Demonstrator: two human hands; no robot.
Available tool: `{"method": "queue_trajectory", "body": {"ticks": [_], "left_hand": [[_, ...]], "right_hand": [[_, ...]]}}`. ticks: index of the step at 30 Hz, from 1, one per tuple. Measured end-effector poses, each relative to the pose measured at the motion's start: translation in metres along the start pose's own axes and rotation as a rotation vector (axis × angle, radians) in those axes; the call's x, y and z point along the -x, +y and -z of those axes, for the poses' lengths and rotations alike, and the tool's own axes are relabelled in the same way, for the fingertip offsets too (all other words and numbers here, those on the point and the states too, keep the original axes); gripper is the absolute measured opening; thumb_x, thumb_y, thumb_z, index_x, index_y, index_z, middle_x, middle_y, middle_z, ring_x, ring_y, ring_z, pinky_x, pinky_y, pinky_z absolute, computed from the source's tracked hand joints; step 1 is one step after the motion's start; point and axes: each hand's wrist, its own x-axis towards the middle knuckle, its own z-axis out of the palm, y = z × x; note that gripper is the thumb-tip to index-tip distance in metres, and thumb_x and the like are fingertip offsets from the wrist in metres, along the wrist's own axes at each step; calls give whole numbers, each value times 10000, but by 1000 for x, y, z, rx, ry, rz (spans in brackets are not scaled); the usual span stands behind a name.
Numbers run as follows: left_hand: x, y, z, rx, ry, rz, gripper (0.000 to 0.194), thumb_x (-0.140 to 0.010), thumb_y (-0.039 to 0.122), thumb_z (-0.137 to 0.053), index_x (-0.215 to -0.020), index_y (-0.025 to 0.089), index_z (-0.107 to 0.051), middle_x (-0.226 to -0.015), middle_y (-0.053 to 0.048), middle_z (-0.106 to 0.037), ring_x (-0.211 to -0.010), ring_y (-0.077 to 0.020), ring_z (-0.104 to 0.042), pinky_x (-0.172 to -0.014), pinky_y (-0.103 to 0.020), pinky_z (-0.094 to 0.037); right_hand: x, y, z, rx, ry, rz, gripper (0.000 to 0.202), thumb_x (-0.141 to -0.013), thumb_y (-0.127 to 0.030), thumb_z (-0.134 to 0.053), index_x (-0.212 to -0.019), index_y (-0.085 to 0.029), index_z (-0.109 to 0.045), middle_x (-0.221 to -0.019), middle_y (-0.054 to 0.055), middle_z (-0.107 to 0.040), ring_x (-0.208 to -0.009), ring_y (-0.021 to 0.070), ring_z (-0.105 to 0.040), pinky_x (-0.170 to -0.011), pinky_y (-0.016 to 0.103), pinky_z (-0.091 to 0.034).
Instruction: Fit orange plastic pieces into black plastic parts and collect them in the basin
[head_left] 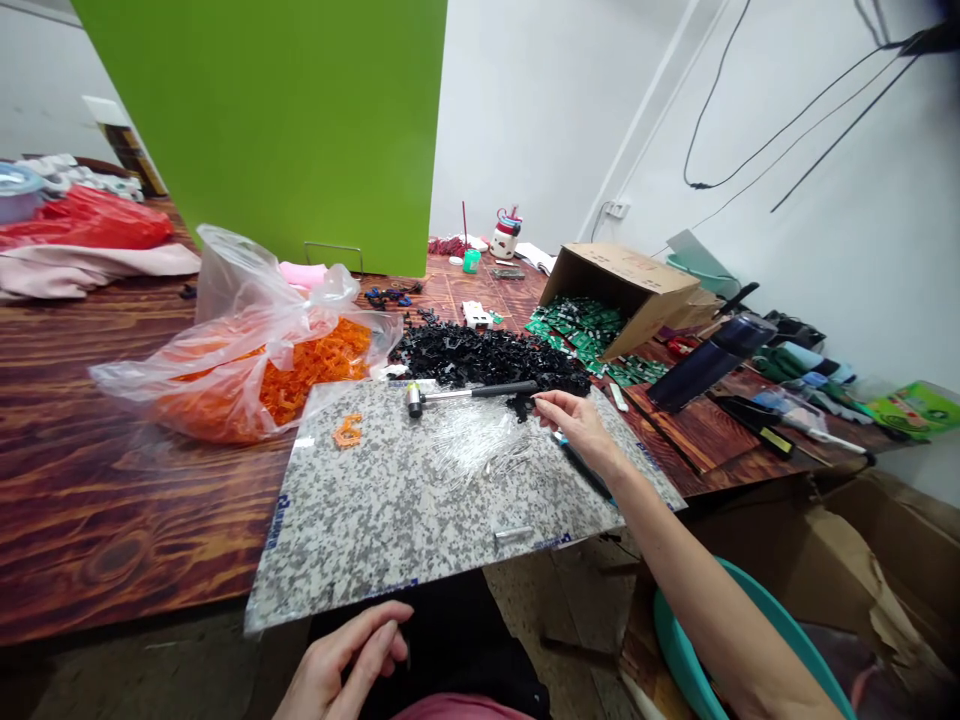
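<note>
My right hand (574,422) is over the far right part of a speckled stone slab (337,530), fingertips pinched together beside a few small black plastic pieces (519,406) and the end of a hammer's handle. Whatever is in the pinch is too small to make out. The hammer (472,392) lies across the slab's far side, its head to the left. Thin clear strands (476,445) are spread mid-slab, and small orange plastic parts (347,432) sit to the left. Low over my lap, my left hand (349,660) is closed with curled fingers; their inside is hidden.
Behind the slab is a heap of black parts (487,350). A clear bag of orange parts (247,375) stands left. Green circuit boards (577,325) spill from a tipped cardboard box (637,280). A dark flask (709,362) lies right; a teal basin (780,610) is below.
</note>
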Motion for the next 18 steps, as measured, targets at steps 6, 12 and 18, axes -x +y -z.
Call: {"method": "queue_trajectory", "body": {"ticks": [6,12,18], "left_hand": [[-11,38,-1,144,-29,31,364,-931,399,-421,-1144,182,-623,-835,-41,-666,-733,-149,-598,-655,-216,-479],[-30,46,4,279,15,92,400,-882,470,-495,-1072,147,-635,-678,16,-525,-558,-93,-455,-519,-182,-391],[-37,42,-1,355,-129,139,384,-824,493,-572,-821,119,-657,-550,48,-467,-454,-56,-373,-415,-162,-273]], "right_hand": [[33,-48,-35,-177,-271,-13,289,-834,-388,-524,-893,-134,-648,-709,39,-664,-579,117,-568,-535,227,-430],[77,-99,-64,55,-609,448,173,-889,-203,-488,-948,-176,-649,-812,34,-651,-732,136,-569,-681,247,-439],[98,-93,-90,148,-545,646,240,-935,-199,-413,-1064,-152,-610,-782,56,-610,-707,149,-542,-637,238,-436]]}}
